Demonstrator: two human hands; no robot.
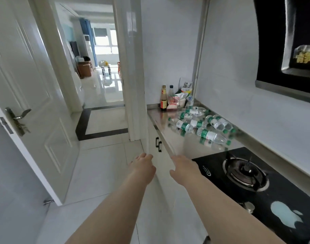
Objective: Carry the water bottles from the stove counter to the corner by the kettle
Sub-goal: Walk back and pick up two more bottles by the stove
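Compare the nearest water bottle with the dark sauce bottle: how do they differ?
The nearest water bottle lies on its side; the dark sauce bottle stands upright. The water bottle is clear with a green label; the sauce bottle is dark with a red label. Both rest on the steel counter, neither held.

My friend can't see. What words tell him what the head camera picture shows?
A bare left hand and right hand reach empty toward clear plastic water bottles with green labels lying on their sides on a shiny steel counter, just beyond a black gas stove. A white door stands open.
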